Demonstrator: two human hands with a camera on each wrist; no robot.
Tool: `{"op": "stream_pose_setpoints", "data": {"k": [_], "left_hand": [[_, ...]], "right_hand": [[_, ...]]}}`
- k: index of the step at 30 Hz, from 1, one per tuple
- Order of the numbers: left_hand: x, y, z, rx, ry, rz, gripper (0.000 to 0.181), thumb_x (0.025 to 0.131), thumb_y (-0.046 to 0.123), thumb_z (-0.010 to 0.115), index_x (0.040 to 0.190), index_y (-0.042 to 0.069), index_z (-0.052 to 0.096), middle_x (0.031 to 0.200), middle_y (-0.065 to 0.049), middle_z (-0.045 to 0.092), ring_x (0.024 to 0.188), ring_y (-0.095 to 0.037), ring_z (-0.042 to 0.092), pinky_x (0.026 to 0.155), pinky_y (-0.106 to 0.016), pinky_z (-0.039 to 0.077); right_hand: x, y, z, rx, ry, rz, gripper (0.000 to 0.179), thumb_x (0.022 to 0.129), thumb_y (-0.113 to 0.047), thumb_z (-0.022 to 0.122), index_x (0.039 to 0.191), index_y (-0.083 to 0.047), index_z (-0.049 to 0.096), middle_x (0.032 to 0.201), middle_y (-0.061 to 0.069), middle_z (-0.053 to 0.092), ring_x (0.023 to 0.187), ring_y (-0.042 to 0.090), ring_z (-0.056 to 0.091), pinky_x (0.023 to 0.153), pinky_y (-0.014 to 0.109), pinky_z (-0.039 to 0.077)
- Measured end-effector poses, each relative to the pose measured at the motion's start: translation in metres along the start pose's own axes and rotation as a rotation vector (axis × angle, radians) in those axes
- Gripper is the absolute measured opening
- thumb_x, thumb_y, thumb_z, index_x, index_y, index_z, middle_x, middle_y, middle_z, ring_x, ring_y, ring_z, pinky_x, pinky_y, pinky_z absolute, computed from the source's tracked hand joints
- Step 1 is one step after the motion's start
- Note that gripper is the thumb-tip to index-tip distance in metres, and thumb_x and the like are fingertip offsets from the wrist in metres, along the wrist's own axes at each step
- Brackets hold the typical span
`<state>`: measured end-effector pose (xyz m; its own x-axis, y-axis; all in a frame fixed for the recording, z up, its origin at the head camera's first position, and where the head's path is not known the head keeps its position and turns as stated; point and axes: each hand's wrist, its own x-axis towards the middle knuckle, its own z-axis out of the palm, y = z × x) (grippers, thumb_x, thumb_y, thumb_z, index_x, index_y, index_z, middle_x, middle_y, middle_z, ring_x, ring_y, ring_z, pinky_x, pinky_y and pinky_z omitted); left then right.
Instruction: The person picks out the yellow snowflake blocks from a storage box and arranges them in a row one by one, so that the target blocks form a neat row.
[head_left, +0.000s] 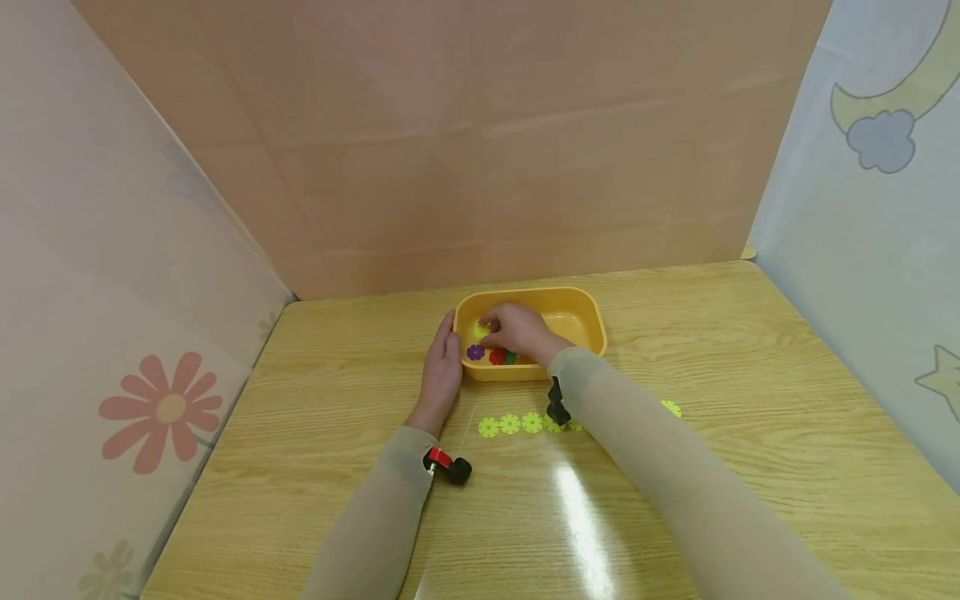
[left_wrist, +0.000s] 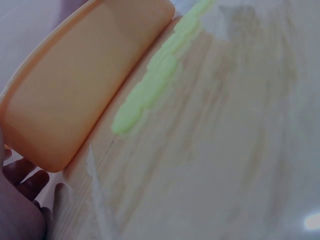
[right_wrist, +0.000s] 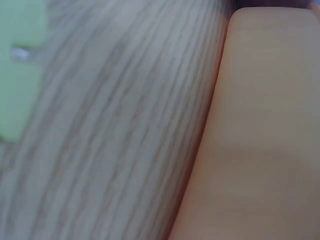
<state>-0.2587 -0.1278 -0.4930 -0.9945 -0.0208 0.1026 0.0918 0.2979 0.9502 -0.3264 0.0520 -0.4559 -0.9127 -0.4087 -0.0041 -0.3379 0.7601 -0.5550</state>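
My right hand (head_left: pixel 517 327) reaches into a yellow-orange plastic bin (head_left: pixel 588 321), its thumb and forefinger bent around a yellow-green snowflake disc (head_left: pixel 481 331). I cannot tell whether the fingertips pinch that disc. Near them in the bin lie a purple disc (head_left: pixel 476 352), a red disc (head_left: pixel 498 357) and a green disc (head_left: pixel 512 358), the last partly hidden by the hand. Along the bin's left end rests my left hand (head_left: pixel 441 372), fingers extended against the outer wall. In the left wrist view its fingers (left_wrist: pixel 33 184) show at the bin's lower corner.
On the wooden table (head_left: pixel 337 400), a row of yellow-green discs (head_left: pixel 510 424) runs in front of the bin. My right forearm covers part of it; another disc (head_left: pixel 671 408) shows beyond the sleeve. A tan panel (head_left: pixel 465 167) stands behind the table, with printed cloths at both sides.
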Motion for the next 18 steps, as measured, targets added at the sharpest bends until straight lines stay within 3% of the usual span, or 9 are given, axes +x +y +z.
{"op": "stream_pose_setpoints", "data": {"k": [18], "left_hand": [[0.0008, 0.0001, 0.0014, -0.008, -0.004, -0.004, 0.060, 0.120, 0.036, 0.031, 0.176, 0.018, 0.031, 0.178, 0.000, 0.034, 0.164, -0.025, 0.030, 0.134, -0.049, 0.026]], "right_hand": [[0.0005, 0.0000, -0.0012, -0.015, -0.012, 0.004, 0.034, 0.101, -0.023, 0.084, 0.130, -0.006, 0.078, 0.117, 0.010, 0.076, 0.105, 0.026, 0.067, 0.103, 0.042, 0.057]]}}
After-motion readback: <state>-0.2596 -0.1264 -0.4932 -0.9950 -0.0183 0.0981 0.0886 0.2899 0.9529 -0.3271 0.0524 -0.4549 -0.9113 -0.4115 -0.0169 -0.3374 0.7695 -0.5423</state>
